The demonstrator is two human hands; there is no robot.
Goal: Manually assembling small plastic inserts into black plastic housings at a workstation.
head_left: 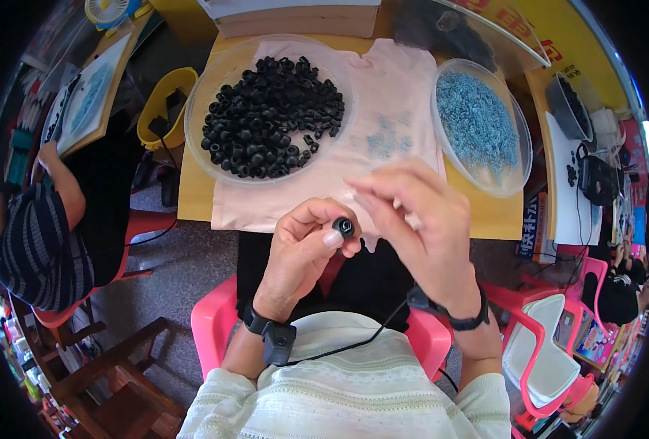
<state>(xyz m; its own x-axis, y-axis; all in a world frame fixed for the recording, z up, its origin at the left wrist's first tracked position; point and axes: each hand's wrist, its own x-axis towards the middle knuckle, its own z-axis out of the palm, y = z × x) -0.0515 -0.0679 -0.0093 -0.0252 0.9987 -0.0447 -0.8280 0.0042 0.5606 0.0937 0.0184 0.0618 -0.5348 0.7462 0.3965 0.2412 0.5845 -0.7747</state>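
Between the thumb and fingers of my left hand (304, 238) is a small black ring-shaped part (343, 227), its round opening turned up and a pale glint inside it. My right hand (419, 219) hovers just right of that part and a little higher, apart from it. Its fingers are bent and drawn together; whatever sits at their tips is too small to name. Beyond my left hand, a round clear tray (191, 150) holds many similar black parts (266, 110). At the right, another clear tray (494, 183) carries a heap of tiny light-blue pieces (478, 117).
Pale pink cloth (244, 205) covers part of the wooden table (485, 223), with blue pieces scattered on it. A cardboard box (295, 18) stands at the back. Left of the table is a yellow bin (185, 80); farther left sits another person (46, 227). A cable runs between my wrist straps.
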